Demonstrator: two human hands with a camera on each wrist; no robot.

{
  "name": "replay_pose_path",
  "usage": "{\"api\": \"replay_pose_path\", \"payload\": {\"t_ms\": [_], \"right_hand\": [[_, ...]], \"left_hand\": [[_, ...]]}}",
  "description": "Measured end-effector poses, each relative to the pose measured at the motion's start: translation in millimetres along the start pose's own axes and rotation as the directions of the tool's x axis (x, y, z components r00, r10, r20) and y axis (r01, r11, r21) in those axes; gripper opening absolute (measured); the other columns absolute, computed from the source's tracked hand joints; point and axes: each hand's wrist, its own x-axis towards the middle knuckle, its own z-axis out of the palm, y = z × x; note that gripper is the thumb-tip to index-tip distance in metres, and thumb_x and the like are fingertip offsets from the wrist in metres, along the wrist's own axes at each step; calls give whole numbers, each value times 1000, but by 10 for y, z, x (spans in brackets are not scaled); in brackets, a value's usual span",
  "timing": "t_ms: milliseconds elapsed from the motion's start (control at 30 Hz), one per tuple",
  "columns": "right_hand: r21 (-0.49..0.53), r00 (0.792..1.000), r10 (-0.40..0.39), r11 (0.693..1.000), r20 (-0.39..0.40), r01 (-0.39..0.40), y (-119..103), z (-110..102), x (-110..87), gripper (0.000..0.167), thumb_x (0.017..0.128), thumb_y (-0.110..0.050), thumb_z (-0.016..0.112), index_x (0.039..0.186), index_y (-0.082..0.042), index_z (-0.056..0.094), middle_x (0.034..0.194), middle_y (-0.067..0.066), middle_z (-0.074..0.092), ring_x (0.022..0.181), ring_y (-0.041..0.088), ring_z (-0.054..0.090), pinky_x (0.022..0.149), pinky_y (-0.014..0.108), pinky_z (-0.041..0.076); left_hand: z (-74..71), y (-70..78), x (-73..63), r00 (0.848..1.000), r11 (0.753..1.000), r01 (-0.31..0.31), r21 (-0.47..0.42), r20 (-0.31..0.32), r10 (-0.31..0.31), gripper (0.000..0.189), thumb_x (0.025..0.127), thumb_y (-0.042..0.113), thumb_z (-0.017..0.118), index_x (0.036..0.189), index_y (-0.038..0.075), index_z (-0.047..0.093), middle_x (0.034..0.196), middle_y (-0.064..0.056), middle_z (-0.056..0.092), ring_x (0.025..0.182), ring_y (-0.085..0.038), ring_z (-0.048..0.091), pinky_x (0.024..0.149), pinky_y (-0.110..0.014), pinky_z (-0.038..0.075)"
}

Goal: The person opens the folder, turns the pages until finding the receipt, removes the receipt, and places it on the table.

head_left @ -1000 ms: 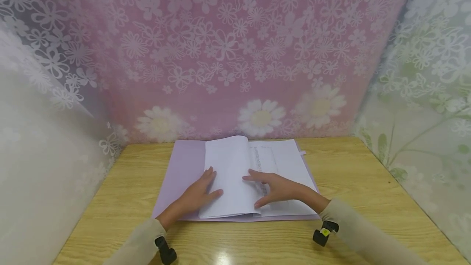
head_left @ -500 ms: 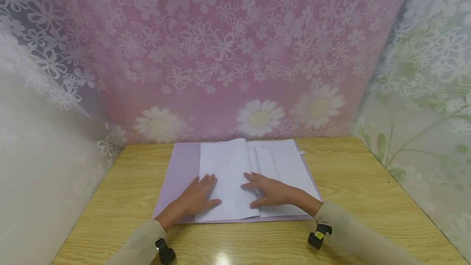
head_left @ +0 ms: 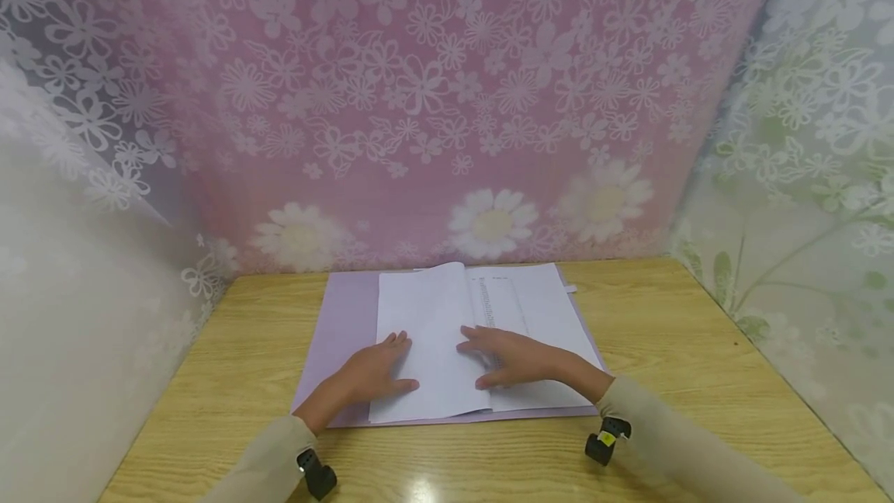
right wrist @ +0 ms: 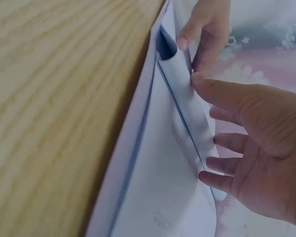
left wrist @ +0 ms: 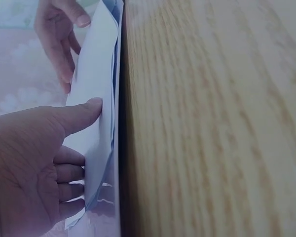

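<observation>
A light purple folder [head_left: 347, 305] lies spread on the table with white paper sheets in it. The left part of the sheets [head_left: 422, 305] is blank and folded over to the left, bulging along the fold. On the right a page [head_left: 541, 297] bears a printed table. My left hand [head_left: 370, 371] rests on the blank sheet with fingers spread. With loosely bent fingers, my right hand [head_left: 517, 357] touches the paper beside the fold. In the right wrist view the curled paper edge [right wrist: 180, 79] stands up from the page below.
The wooden table [head_left: 433, 460] extends in front of the folder and to both sides. Behind it rises a pink flowered backdrop [head_left: 391, 200]. A small pale tab [head_left: 572, 289] sticks out at the folder's right edge.
Both hands have shifted slightly toward the left and the near edge. The folded-over sheets have slid a little left with them. In the last half second almost nothing has moved.
</observation>
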Motion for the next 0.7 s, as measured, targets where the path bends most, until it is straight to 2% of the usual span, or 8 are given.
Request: {"api": "replay_pose_path", "payload": {"t_ms": [133, 300, 500, 700], "right_hand": [[72, 998, 51, 996, -48, -47, 89, -120, 10, 66, 93, -31, 76, 151, -13, 50, 161, 13, 42, 150, 37, 38, 119, 57, 35], [79, 981, 115, 991, -158, -104, 352, -326, -5, 67, 95, -28, 74, 154, -12, 46, 159, 11, 46, 149, 37, 39, 118, 57, 37], [67, 935, 169, 985, -310, -156, 782, -560, -50, 65, 96, -17, 72, 153, -4, 44, 155, 21, 47, 143, 46, 44, 112, 63, 41], [109, 893, 253, 967, -371, -229, 1160, -733, -98, 64, 96, -13, 70, 151, 5, 42, 155, 31, 43, 140, 53, 42, 110, 67, 41]], "left_hand": [[30, -26, -10, 1000, 1000, -1, -5, -11, 0, 80, 93, 45, 72, 152, -2, 45, 161, -19, 39, 151, -38, 35, 119, -55, 36], [25, -30, -18, 1000, 1000, -18, -18, -23, 18, 80, 93, 44, 72, 151, -3, 44, 161, -20, 38, 151, -39, 35, 119, -56, 37], [19, -29, -16, 999, 1000, -17, -4, -32, 17, 79, 93, 45, 72, 151, -1, 46, 161, -19, 40, 150, -38, 37, 117, -55, 39], [22, -37, -20, 999, 1000, -11, 6, -31, 12, 79, 92, 45, 73, 151, 0, 46, 160, -18, 41, 150, -36, 38, 117, -54, 39]]}}
